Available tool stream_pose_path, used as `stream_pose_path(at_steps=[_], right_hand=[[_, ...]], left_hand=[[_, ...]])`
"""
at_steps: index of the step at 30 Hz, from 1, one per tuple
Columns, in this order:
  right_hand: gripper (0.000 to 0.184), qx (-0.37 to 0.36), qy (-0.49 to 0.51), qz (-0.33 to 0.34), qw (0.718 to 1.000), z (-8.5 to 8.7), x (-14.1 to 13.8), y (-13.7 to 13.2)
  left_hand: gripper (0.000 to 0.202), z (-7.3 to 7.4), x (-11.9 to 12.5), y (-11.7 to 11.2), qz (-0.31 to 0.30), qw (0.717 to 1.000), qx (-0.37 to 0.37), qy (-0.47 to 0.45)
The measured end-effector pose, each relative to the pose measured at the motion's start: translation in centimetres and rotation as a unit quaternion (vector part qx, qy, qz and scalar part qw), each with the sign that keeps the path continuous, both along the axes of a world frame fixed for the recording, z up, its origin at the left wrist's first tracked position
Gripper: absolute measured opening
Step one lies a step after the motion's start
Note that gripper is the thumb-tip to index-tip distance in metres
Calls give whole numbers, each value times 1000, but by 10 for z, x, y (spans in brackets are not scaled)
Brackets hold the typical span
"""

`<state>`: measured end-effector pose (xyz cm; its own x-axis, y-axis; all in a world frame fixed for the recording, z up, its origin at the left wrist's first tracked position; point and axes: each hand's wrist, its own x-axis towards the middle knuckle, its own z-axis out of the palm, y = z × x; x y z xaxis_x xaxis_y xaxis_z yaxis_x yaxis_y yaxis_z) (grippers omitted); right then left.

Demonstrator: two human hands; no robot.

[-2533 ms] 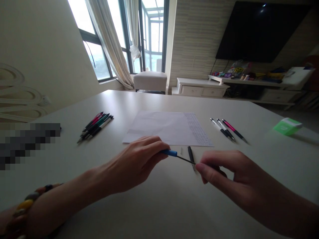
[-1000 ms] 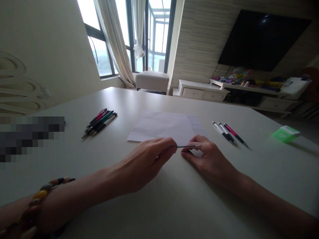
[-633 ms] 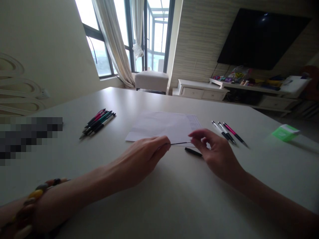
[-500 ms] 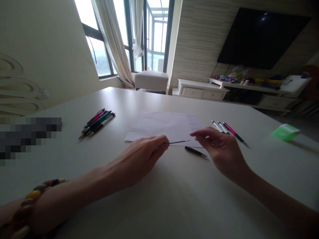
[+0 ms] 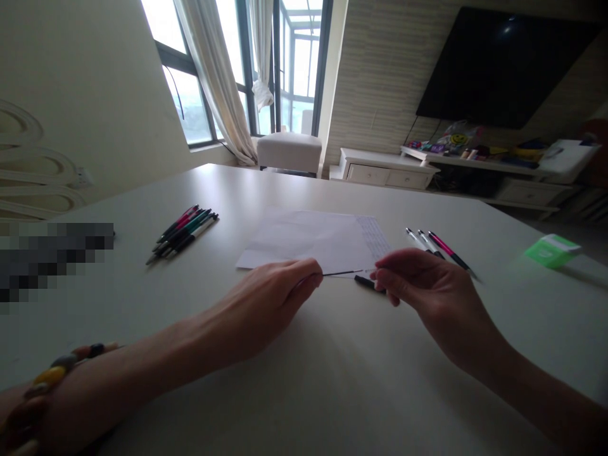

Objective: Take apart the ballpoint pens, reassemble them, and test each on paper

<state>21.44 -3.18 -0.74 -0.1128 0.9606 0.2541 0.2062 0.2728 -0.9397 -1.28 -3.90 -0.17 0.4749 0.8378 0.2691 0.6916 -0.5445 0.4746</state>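
My left hand (image 5: 270, 297) is closed, its thumb and forefinger pinching a thin black pen refill (image 5: 339, 273) whose pale tip points right. Facing that tip, my right hand (image 5: 422, 285) has thumb and forefinger pressed together. A tiny pale sliver shows at those fingertips, too small to name. Beneath the right fingers lies a black pen barrel piece (image 5: 365, 282) on the table, partly covered by them. A white sheet of paper (image 5: 304, 237) with writing along its right side lies behind both hands.
A bundle of several pens (image 5: 183, 234) lies on the white table (image 5: 285, 392) at the left. Beyond my right hand are two silver-and-black pens (image 5: 422, 237) and a pink-and-black pen (image 5: 446, 248). A green-and-white box (image 5: 553, 251) stands at far right.
My right thumb and forefinger have closed together near the refill's tip, and the hand now covers part of the black barrel piece. The left hand holds the refill almost still.
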Motion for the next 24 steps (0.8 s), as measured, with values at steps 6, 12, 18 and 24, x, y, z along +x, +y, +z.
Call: stream_pose_path(at_steps=[6, 12, 18, 24], right_hand=[[30, -23, -25, 12, 999, 3, -6, -5], [23, -67, -26, 58, 996, 2, -14, -14], [21, -32, -94, 83, 992, -3, -13, -14], [25, 106, -354, 13, 929, 5, 17, 9]], left_hand=[[30, 1, 1, -1, -15, 1000, 0, 2], [26, 0, 2, -3, -69, 997, -27, -1], [24, 4, 4, -7, -108, 993, -41, 9], [29, 3, 1, -5, -75, 997, -6, 10]])
